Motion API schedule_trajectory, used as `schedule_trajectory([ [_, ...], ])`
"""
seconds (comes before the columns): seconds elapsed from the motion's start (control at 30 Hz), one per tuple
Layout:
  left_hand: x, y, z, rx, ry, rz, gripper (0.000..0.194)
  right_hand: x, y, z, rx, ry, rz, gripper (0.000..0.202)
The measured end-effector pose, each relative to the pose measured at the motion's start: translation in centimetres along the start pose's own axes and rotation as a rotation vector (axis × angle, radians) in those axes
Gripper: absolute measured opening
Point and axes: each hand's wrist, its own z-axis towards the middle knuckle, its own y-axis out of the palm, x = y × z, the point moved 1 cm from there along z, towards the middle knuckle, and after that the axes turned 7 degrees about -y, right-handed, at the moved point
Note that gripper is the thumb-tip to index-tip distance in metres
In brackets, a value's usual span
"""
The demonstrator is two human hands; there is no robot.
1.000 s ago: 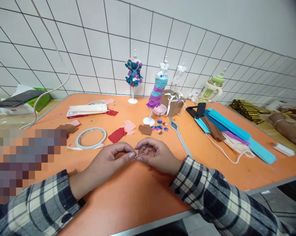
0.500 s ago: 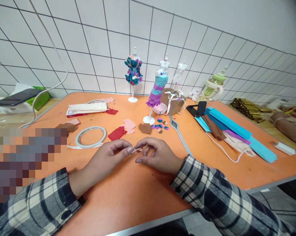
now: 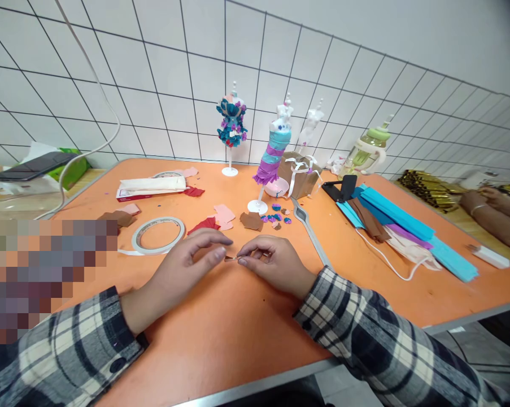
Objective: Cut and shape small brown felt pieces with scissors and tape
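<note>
My right hand (image 3: pixel 278 263) pinches a small brown and pinkish scrap (image 3: pixel 230 259), perhaps crepe paper, between thumb and fingertips above the orange table (image 3: pixel 221 339). Just left of it, my left hand (image 3: pixel 184 265) has its thumb and fingers apart and holds nothing. Beyond the hands lie a red paper piece (image 3: pixel 203 225), a pink paper piece (image 3: pixel 225 216) and a brown paper piece (image 3: pixel 252 221). Several little blue, purple and brown paper bits (image 3: pixel 275 217) are scattered near the white stand base. A roll of white tape (image 3: pixel 158 249) lies flat by my left hand.
Behind stand mini dress forms, one in blue-purple ruffles (image 3: pixel 231 124), another in a blue and purple wrap (image 3: pixel 277 148). Scissors with a grey handle (image 3: pixel 300 212), folded blue paper (image 3: pixel 399 212) and a green-lidded bottle (image 3: pixel 367 150) are rightward. Another person's arms (image 3: pixel 492 215) show at far right.
The small scrap has passed from my left fingertips to my right thumb and fingers. My left hand has spread open; my right has closed into a pinch.
</note>
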Motion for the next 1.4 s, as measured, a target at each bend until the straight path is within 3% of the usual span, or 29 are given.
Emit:
schedule_trajectory([
  [0.1,0.1,0.3,0.0,-0.044,0.121,0.133,0.022,0.1,0.2,-0.1,-0.021,-0.036,-0.033,0.011],
  [0.27,-0.2,0.5,0.1,0.026,0.177,0.306,0.017,0.0,0.3,-0.2,-0.02,-0.042,-0.169,0.014],
  [0.37,-0.7,0.2,0.5,0.025,0.1,0.264,0.018,-0.3,-1.0,0.1,-0.018,-0.053,-0.372,0.03],
  [0.43,-1.2,-0.1,0.7,0.024,0.006,0.181,0.021,-0.4,-2.4,0.4,-0.068,-0.04,-0.553,0.025],
  [0.53,-1.7,-0.3,1.0,0.047,-0.135,0.064,0.026,-0.3,-4.7,0.5,-0.248,0.061,-0.782,0.011],
  [0.67,-1.7,-0.2,1.2,0.049,-0.191,0.009,0.027,-0.1,-6.2,0.2,-0.426,0.188,-0.837,0.026],
  [0.83,-1.6,0.0,1.2,0.042,-0.149,0.038,0.022,-0.6,-4.6,-0.2,-0.465,0.145,-1.0,0.01],
  [1.13,-1.9,-0.2,1.2,0.003,-0.083,0.1,0.022,-2.1,-1.6,-0.7,-0.54,0.125,-1.156,0.021],
  [1.27,-1.7,-0.2,1.3,0.006,-0.082,0.097,0.023,-1.7,-0.9,-1.0,-0.494,0.181,-1.177,0.022],
  [1.4,-1.8,-0.2,1.3,0.032,-0.07,0.099,0.023,-0.7,-0.9,-1.0,-0.359,0.185,-1.175,0.021],
])
